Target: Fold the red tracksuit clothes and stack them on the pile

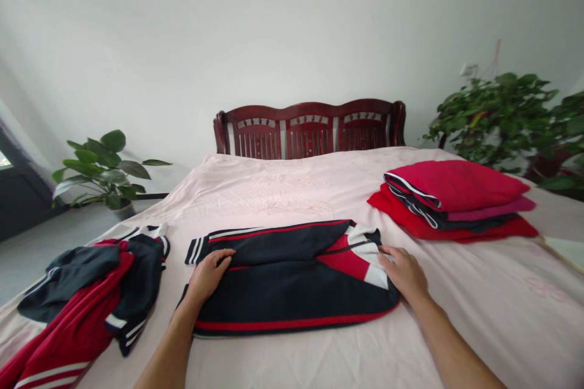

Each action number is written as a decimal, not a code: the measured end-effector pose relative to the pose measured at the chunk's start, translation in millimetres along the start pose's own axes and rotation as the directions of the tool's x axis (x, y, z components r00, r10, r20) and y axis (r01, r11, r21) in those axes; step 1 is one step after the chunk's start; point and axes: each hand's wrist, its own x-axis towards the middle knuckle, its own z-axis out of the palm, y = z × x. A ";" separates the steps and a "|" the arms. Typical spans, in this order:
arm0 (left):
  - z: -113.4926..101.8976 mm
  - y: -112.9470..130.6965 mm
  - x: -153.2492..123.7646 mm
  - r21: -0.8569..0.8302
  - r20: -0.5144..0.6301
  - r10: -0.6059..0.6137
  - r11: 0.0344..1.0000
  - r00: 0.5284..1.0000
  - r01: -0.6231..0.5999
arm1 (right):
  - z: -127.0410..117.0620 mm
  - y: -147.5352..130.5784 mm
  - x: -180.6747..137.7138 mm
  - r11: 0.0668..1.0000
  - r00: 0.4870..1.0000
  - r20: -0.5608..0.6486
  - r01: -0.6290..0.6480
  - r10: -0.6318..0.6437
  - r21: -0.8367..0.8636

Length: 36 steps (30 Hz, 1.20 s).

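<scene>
A dark navy jacket [283, 292] with red and white panels lies folded lengthwise on the pink bedsheet [292, 194], its collar to the right. My left hand [210, 273] rests on its left end, close to the striped cuff, thumb and finger apart on the cloth. At the other end, my right hand [405, 272] touches the white collar area with its fingers stretched out; the undersides of both hands are hidden. Left of the jacket lies a rumpled heap of navy and red clothes [91, 298] with white stripes.
A stack of folded red, magenta and dark clothes [456, 185] sits on the bed at the right. Behind the bed stands a dark red wooden bench back [310, 127] against the white wall. Leafy potted plants are at left [107, 167] and right [497, 115].
</scene>
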 end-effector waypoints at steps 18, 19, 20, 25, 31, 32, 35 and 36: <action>0.1 -1.5 0.3 -0.006 0.002 0.025 1.000 1.000 -0.025 | -3.5 -3.0 -1.4 1.000 1.000 0.007 -0.007 0.007 -0.011; 0.1 -1.5 0.3 -0.005 0.003 0.026 1.000 1.000 -0.026 | -3.4 -3.0 -1.5 1.000 1.000 0.006 -0.005 0.005 -0.011; 0.1 -1.5 0.4 -0.005 0.004 0.025 1.000 1.000 -0.025 | -3.2 -2.9 -1.5 1.000 1.000 0.004 -0.002 0.002 -0.010; 1.0 -2.3 1.6 -0.010 -0.002 0.023 1.000 1.000 -0.023 | -1.7 -2.2 -0.8 1.000 1.000 -0.002 -0.006 0.006 -0.004; 2.4 -3.9 2.3 -0.002 -0.008 0.032 0.999 0.999 -0.032 | -0.1 -0.6 0.0 1.000 1.000 -0.003 -0.007 0.007 -0.001; 2.5 -3.8 2.3 0.000 -0.007 0.033 0.999 0.999 -0.033 | 0.0 -0.4 0.0 1.000 1.000 -0.001 -0.008 0.008 0.000; 2.5 -3.2 2.1 0.004 -0.002 0.031 1.000 1.000 -0.031 | 0.1 0.0 -0.2 1.000 1.000 -0.002 -0.002 0.002 0.006; 2.4 -3.0 1.9 0.005 -0.002 0.029 1.000 1.000 -0.029 | 0.1 -0.1 -0.2 1.000 1.000 -0.004 -0.001 0.001 0.007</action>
